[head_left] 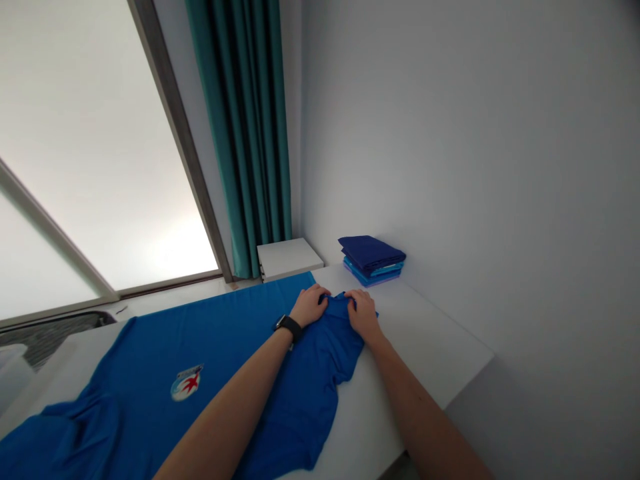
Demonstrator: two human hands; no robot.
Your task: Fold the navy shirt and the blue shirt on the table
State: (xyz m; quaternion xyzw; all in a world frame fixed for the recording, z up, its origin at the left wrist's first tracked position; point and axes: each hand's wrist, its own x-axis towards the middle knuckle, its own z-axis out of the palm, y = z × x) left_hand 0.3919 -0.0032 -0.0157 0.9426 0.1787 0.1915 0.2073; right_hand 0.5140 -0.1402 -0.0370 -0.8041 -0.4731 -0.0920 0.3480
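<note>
A bright blue T-shirt with a round red-and-white badge lies spread over a white table. My left hand, with a black watch on its wrist, is closed on a bunched fold of the shirt's far edge. My right hand sits just beside it, its fingers pinched on the same bunched edge. Both forearms reach across the shirt from the lower edge of the view.
A stack of folded blue cloths sits at the table's far corner against the grey wall. A small white cabinet stands beyond the table below a teal curtain. A large window fills the left side.
</note>
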